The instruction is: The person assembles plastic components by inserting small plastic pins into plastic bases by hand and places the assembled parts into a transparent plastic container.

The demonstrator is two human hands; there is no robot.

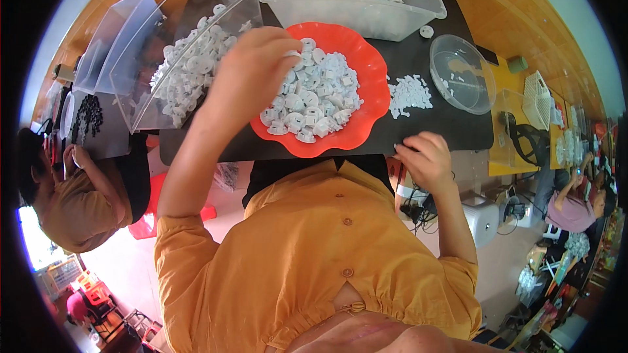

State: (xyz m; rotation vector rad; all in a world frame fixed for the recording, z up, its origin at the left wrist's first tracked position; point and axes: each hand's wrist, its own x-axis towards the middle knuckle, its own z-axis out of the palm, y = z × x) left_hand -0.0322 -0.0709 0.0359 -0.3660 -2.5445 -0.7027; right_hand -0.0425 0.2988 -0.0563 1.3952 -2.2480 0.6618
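above the bowl (371,95): left hand (252,73), pinching a white part (292,55), droppable if grip slips; at the surface (461,132) edge: right hand (425,160), half-curled, hold unclear.

Left hand (252,72) over red bowl (373,85), white part (294,56) pinched at fingertips. Right hand (424,162) by black table's (451,132) near edge. Translucent bin (353,18) at far edge, round clear dish (468,84) at right edge.

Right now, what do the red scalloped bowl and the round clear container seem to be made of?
Red scalloped bowl: probably glossy plastic; soft highlights and a moulded wavy rim suggest it.
Round clear container: likely smooth transparent plastic, since the dark tabletop shows through, though glass is possible.
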